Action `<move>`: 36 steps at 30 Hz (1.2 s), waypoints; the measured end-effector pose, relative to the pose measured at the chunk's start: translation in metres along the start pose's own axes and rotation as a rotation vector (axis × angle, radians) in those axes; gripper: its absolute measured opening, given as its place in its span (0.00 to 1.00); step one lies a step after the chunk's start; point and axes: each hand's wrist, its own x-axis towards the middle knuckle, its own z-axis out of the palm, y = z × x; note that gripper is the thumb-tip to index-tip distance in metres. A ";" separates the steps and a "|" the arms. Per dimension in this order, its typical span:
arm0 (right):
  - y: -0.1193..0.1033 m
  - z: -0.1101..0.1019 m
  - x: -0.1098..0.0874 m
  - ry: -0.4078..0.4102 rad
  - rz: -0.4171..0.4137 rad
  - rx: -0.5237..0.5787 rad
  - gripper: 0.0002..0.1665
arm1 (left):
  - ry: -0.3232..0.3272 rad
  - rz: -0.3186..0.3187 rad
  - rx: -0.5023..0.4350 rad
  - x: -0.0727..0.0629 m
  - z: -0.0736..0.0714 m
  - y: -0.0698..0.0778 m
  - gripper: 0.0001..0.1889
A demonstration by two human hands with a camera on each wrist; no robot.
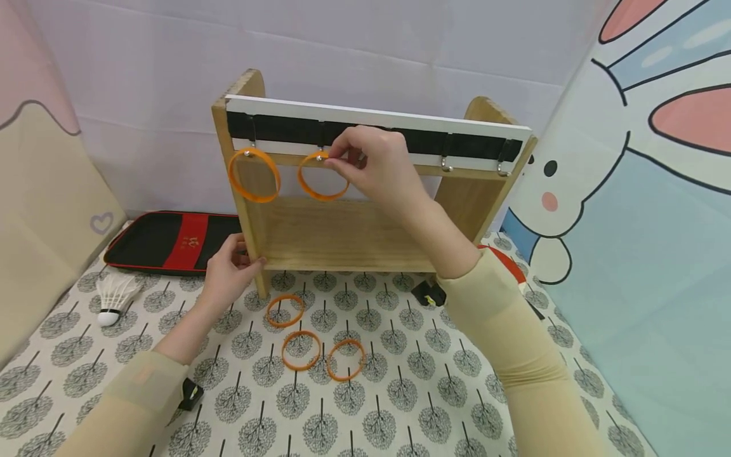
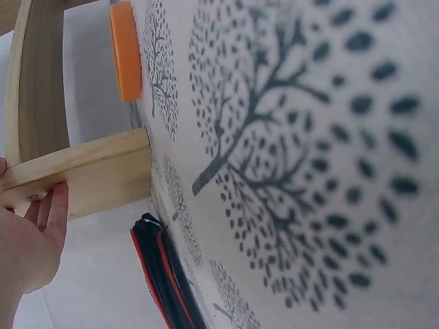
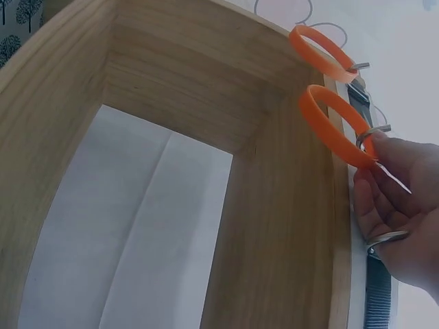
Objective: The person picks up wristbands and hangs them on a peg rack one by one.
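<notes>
My right hand [image 1: 379, 162] pinches an orange ring [image 1: 323, 195] at its upper edge, right at a metal hook on the wooden rack [image 1: 354, 263]. In the right wrist view this ring [image 3: 329, 140] has the hook's tip passing through it. Another orange ring [image 1: 254, 198] hangs from the leftmost hook. My left hand [image 1: 228, 270] grips the rack's left side panel low down; in the left wrist view its fingers [image 2: 56, 209] wrap the wooden edge. Three more orange rings [image 1: 301, 368] lie on the patterned cloth below the rack.
Two bare hooks [image 1: 447, 166] hang at the right of the black strip. A black and red case [image 1: 154, 238] lies behind my left hand, with a shuttlecock [image 1: 111, 301] in front of it. Something red [image 1: 505, 261] shows partly behind my right arm.
</notes>
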 end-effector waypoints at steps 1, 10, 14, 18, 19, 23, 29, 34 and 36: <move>0.000 0.000 0.000 -0.007 -0.003 0.003 0.06 | 0.001 0.001 0.002 0.000 0.000 0.000 0.24; -0.004 -0.009 -0.004 0.029 -0.011 0.078 0.08 | -0.003 -0.006 0.015 0.001 0.000 -0.004 0.25; -0.009 -0.014 -0.011 0.046 -0.059 0.091 0.07 | 0.006 0.001 0.020 0.001 -0.001 -0.005 0.24; -0.015 -0.017 -0.022 0.038 -0.103 0.081 0.08 | 0.008 0.009 0.015 0.001 -0.002 -0.004 0.24; -0.016 -0.017 -0.025 0.042 -0.121 0.084 0.07 | 0.009 0.009 0.013 0.001 -0.001 -0.003 0.24; -0.018 -0.014 -0.041 0.064 -0.211 0.078 0.07 | 0.006 0.011 0.008 0.001 -0.001 -0.002 0.24; -0.016 0.000 -0.073 0.014 -0.246 0.112 0.09 | 0.000 0.008 0.003 0.002 0.000 0.001 0.25; -0.009 0.019 -0.102 -0.079 -0.242 0.146 0.11 | 0.004 0.004 0.001 0.002 0.000 0.003 0.25; -0.005 0.027 -0.115 -0.125 -0.221 0.162 0.12 | 0.005 -0.001 -0.002 0.001 0.001 0.003 0.24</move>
